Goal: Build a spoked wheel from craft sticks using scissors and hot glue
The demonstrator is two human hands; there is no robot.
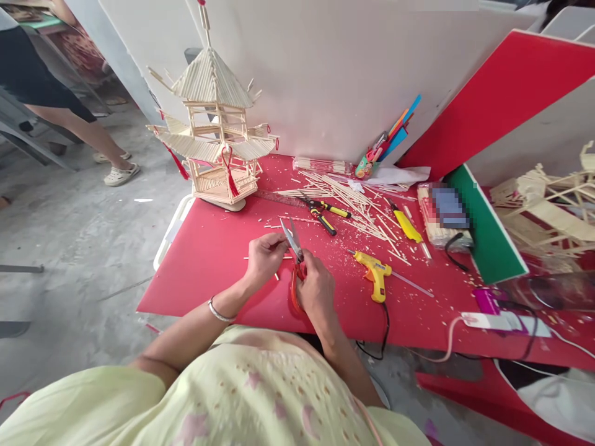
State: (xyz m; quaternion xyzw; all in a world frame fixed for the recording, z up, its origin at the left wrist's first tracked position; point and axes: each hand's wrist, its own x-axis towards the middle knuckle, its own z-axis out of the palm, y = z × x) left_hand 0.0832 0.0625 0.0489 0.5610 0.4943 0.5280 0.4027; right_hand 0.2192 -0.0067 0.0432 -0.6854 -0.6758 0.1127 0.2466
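My right hand (318, 286) is wrapped round the red handles of a pair of scissors (292, 240), whose blades stand slightly apart and point away from me. Close by on the left, my left hand (266, 257) is closed in a pinch at the blades; whatever its fingertips hold is too small to make out. Both hands are above the red tabletop (199, 272), with a few short stick pieces under them. A pagoda model (218, 142) built of thin wooden sticks, with red tassels, stands beyond at the left corner.
Pliers (323, 214) with yellow-black handles lie ahead, near scattered wooden sticks (353, 198). A yellow glue gun (374, 272) with its cord is on the right, below a yellow-handled tool (406, 224). A green board (488, 229) stands at the right. Another person's legs (79, 127) show at left.
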